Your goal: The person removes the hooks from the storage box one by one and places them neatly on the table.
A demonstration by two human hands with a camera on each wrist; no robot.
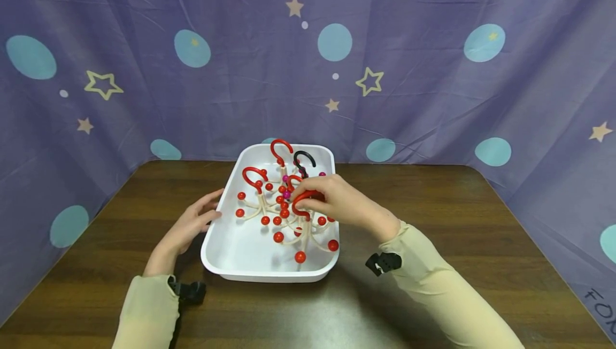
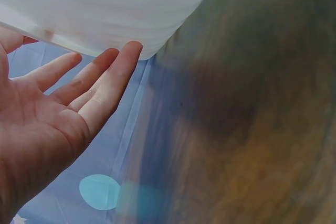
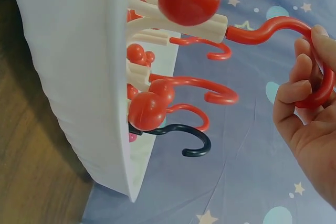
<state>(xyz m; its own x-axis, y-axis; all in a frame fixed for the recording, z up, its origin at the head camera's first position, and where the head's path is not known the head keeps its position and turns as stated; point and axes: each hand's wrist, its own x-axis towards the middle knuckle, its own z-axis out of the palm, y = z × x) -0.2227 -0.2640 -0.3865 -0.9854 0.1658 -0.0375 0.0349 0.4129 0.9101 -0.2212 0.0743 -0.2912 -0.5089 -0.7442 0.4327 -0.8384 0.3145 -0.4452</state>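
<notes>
A white plastic tray holds several multi-arm hanging hooks with cream stems and arms tipped by red balls. My right hand pinches the curved red hook of one hanger between thumb and fingers, over the tray's right side. In the right wrist view, that hanger's red hook runs up into the fingers of my right hand. My left hand is at the tray's left rim, fingers extended. The left wrist view shows its fingertips right against the tray's outer wall.
Other hangers stand in the tray: one with a red hook at left, another red-hooked one at the back, and one with a black hook. Brown wooden table surrounds the tray. Behind hangs a purple star-patterned curtain.
</notes>
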